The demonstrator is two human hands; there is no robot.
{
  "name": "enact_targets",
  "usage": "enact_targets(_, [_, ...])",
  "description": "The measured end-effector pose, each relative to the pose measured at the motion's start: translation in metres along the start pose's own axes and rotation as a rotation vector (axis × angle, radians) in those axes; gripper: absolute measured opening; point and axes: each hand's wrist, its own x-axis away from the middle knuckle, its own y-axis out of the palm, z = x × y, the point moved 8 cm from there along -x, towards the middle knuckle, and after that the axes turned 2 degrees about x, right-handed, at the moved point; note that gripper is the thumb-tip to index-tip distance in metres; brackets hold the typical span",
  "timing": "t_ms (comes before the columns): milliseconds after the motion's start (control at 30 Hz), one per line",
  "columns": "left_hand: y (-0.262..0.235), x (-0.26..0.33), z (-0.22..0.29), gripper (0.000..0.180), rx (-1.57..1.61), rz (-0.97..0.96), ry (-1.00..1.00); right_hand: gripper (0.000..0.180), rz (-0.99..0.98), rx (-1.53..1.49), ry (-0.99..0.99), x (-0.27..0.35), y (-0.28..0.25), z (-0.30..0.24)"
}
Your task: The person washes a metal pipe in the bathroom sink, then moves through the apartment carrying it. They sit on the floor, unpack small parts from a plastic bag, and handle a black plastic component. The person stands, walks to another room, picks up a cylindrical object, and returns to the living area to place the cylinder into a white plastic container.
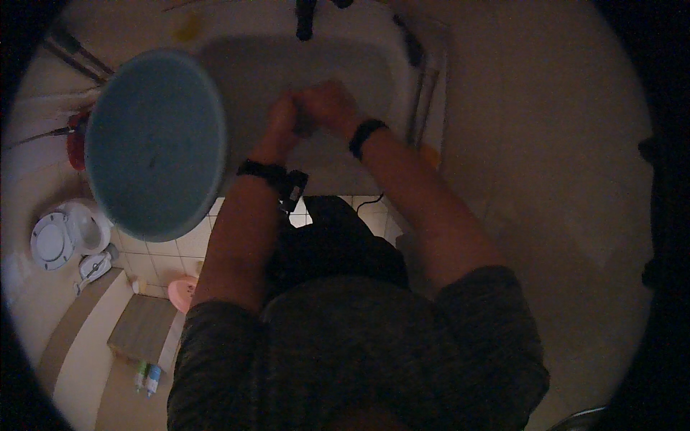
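Note:
Over the white basin [374, 72] my two hands are close together, touching or nearly so. My left hand [284, 115] looks curled, its knuckles upward. To its right, my right hand [327, 104] bends in toward it with closed, slightly blurred fingers. A dark patch shows between and just below them; in the dim light I cannot tell if it is a held thing or shadow. A dark band circles each wrist, and a small black device hangs by the left one. Beyond my hands a dark faucet [305, 25] comes down over the basin.
A large light-blue plastic washbasin [154, 144] rests at the basin's left side. Farther left are a red container [77, 140], a white toilet [88, 226] and a pink basin [183, 293]. A tiled wall [546, 144] rises at the right.

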Motion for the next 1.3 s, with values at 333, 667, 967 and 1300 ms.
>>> enact_targets(333, [0.04, 0.031, 0.017, 0.048, -2.02, -0.117, 0.18, 0.026, 0.013, 0.05, 0.112, 0.009, 0.064, 0.051])
enact_targets(667, [0.016, 0.027, -0.006, 0.054, -1.736, -0.054, -0.142, 0.03, -0.332, 0.035, 0.201, 0.027, 0.028, 0.039])
enact_targets(967, [0.036, 0.023, 0.025, 0.048, 0.06, -0.288, 0.244, 0.025, 0.019, -1.013, 0.085, 0.026, -0.017, 0.032])
enact_targets(1300, [0.058, 0.067, 0.058, 0.043, -1.136, 0.249, 0.656, 0.026, -0.014, -2.024, 0.537, 0.025, 0.023, 0.002])
